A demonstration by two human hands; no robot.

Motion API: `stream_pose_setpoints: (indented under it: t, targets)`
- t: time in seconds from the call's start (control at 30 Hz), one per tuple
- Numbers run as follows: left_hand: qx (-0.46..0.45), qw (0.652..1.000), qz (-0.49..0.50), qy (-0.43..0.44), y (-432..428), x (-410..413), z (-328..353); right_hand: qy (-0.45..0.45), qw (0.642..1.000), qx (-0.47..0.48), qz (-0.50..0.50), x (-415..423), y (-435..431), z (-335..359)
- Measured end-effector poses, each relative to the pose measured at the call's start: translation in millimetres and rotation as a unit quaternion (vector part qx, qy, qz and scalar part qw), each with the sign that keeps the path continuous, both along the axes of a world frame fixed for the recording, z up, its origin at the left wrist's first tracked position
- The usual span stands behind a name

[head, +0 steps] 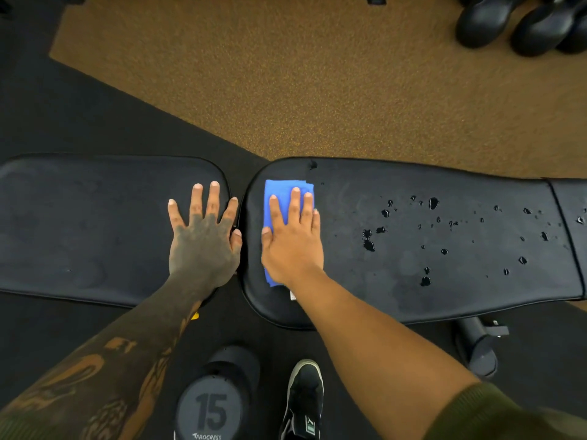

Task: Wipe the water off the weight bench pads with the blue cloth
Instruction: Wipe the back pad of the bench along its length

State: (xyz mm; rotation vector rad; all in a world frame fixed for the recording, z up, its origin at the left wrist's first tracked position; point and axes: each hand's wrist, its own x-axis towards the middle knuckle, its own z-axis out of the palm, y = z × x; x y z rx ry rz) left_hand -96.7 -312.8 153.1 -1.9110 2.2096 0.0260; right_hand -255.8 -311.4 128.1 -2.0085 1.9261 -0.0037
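Now | right hand (293,239) flat, fingers spread, pressing blue cloth (275,198) | left hand (203,236) splayed (empty)

Your left hand (205,239) lies flat, fingers spread; your right hand (293,239) lies flat too, fingers together.

We see two black bench pads side by side: the left pad (95,223) looks dry, while the right pad (444,296) carries scattered water drops (368,239). A folded blue cloth (279,193) lies flat at its left end.
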Motion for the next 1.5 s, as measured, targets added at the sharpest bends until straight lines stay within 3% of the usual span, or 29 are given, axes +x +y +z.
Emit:
stream_pose_setpoints:
  t: [0.17,0.33,0.5,0.77,1.07,1.33,1.5]
  targets:
    - [-0.003,1.000,-0.004,-0.007,-0.5,-1.5,1.4,-0.019,0.998,0.004,0.062,-9.2,40.1,1.2]
    - [-0.002,1.000,0.001,-0.007,0.2,-0.8,2.7,-0.008,1.000,0.011,0.028,-37.6,33.9,1.0]
    - [-0.007,1.000,0.000,-0.012,0.4,-1.9,0.7,-0.011,1.000,0.006,-0.017,-14.1,12.1,0.9]
    - [-0.006,1.000,-0.008,-0.017,-3.7,-1.3,2.4,-0.019,0.998,-0.003,0.061,-17.6,61.9,0.6]
    - [0.006,1.000,-0.025,-0.012,-4.8,-6.4,4.0,0.011,0.999,0.006,-0.038,-26.5,23.6,1.0]
    - [0.024,0.999,-0.041,-0.012,-10.9,-12.2,-0.1,0.010,0.999,-0.002,0.037,-25.5,41.2,0.6]
    - [0.031,0.999,-0.043,-0.001,-11.6,-14.1,1.4,0.030,0.999,0.017,-0.036,-41.5,10.0,2.4]
